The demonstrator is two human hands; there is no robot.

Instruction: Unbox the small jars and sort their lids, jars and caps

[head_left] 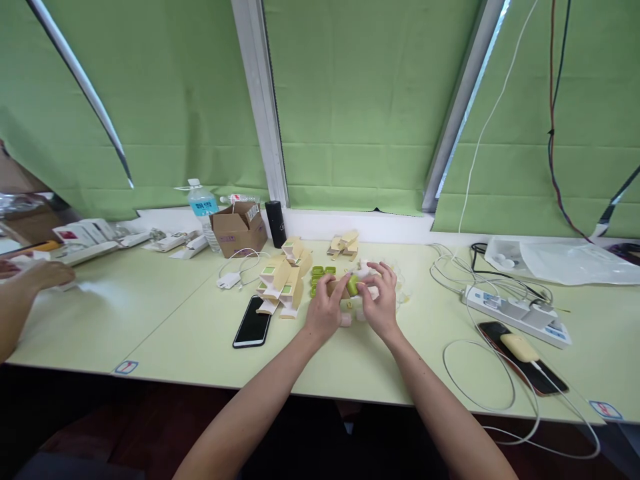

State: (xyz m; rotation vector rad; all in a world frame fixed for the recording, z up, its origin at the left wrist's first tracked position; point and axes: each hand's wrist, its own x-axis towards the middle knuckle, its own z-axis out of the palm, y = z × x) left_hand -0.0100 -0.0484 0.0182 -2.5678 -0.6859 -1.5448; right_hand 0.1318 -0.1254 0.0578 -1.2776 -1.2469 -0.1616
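Observation:
A small green rounded piece (pixel 353 285) is pinched between the fingertips of my left hand (pixel 323 309) and my right hand (pixel 381 303), a little above the table. Both hands have closed fingers, and part of the piece is hidden by them. Just beyond my left hand lie several small green hollow pieces (pixel 317 272) in a group. Small pale pink and clear pieces (pixel 345 320) are scattered under and around my right hand, too small to name. Left of my hands, several open cream-coloured small boxes (pixel 275 277) are piled with their flaps out.
A black phone (pixel 252 323) lies beside the boxes. Behind stand a cardboard box (pixel 240 230), a black cylinder (pixel 276 224) and a water bottle (pixel 203 205). At right are a power strip (pixel 517 313), loose white cables and another phone (pixel 523 360). Another person's hand (pixel 47 275) works far left.

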